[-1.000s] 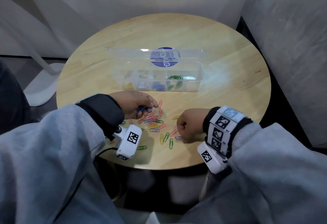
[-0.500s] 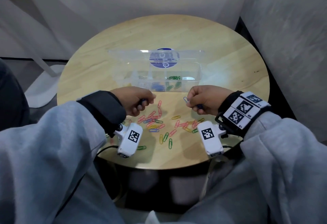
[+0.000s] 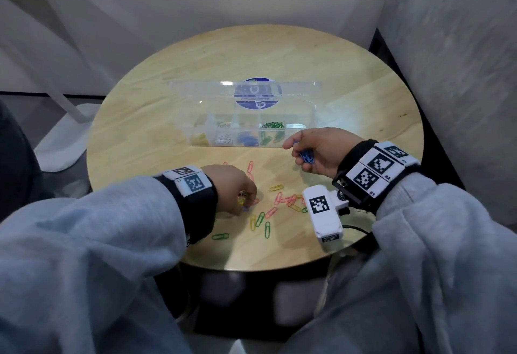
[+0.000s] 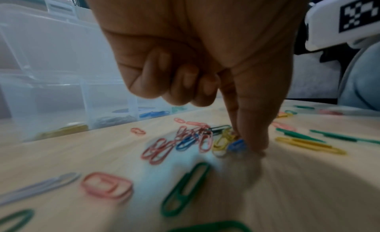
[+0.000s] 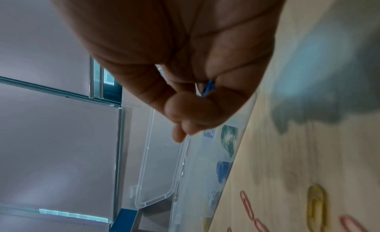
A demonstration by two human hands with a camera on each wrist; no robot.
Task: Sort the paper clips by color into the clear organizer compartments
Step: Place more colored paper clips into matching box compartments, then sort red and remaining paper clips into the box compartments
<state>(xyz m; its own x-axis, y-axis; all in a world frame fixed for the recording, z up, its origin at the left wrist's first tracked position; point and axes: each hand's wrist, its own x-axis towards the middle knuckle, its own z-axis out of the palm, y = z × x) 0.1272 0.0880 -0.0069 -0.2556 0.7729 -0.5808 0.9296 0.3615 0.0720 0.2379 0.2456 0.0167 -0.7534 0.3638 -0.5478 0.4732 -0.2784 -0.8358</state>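
The clear organizer (image 3: 201,118) stands open mid-table, with yellow, white, blue (image 3: 247,138) and green clips (image 3: 272,125) in separate compartments. My right hand (image 3: 293,146) hovers just off its right front corner, gripping a bunch of blue paper clips (image 3: 307,157), whose tip shows in the right wrist view (image 5: 208,87). My left hand (image 3: 246,205) is down in the loose pile of mixed clips (image 3: 279,199). In the left wrist view its thumb and index finger (image 4: 255,138) pinch at a blue clip (image 4: 236,145) on the wood; the other fingers are curled.
Loose pink (image 3: 251,167), yellow (image 3: 276,187) and green clips (image 3: 267,229) lie scattered on the round wooden table (image 3: 349,96) near its front edge. The organizer's lid (image 3: 195,93) stands open behind it. Walls close in behind and to the right.
My right hand rose from the table's front edge to the organizer's right front, carrying blue clips. My left hand dropped back from near the organizer into the pile.
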